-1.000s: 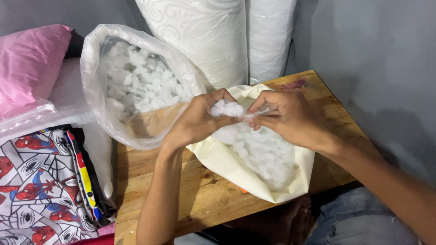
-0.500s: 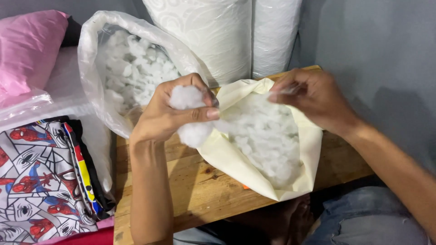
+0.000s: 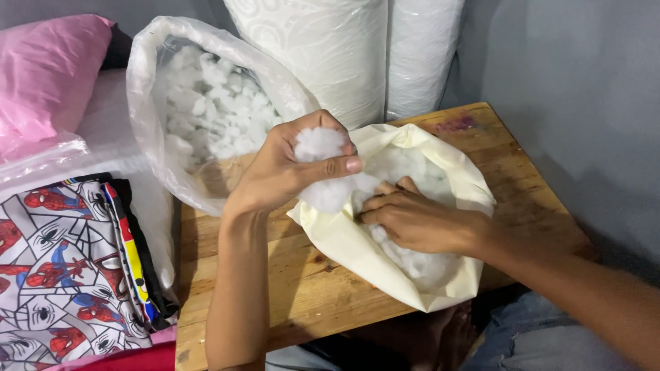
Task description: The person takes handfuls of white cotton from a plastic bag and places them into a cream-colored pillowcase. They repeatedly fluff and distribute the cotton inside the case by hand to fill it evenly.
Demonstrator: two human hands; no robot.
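Wall [image 3: 570,103]: grey, smooth, filling the right side and top left.
Rolls [image 3: 323,48]: two tall white rolls wrapped in clear film, upright at the back, the left one with a faint swirl pattern.
Table [image 3: 302,288]: bare wooden planks, worn, with a reddish stain near the far right corner.
Printed fabric [image 3: 55,268]: folded stack at lower left, cartoon web pattern in red, blue and white, coloured edges showing.
Pink package [image 3: 48,75]: glossy pink cushion shape in plastic, top left.
Plastic bag [image 3: 158,130]: large, translucent, mouth open, lying on the table's left edge, full of white fluffy lumps.
Cream cover [image 3: 357,254]: pale yellow cloth sack, mouth open, on the table centre, partly stuffed.
Left hand [image 3: 289,168]: closed round a wad of white stuffing [image 3: 320,144], held above the cover's mouth.
Right hand [image 3: 412,220]: fingers curled, pressed down into the filling inside the cover.
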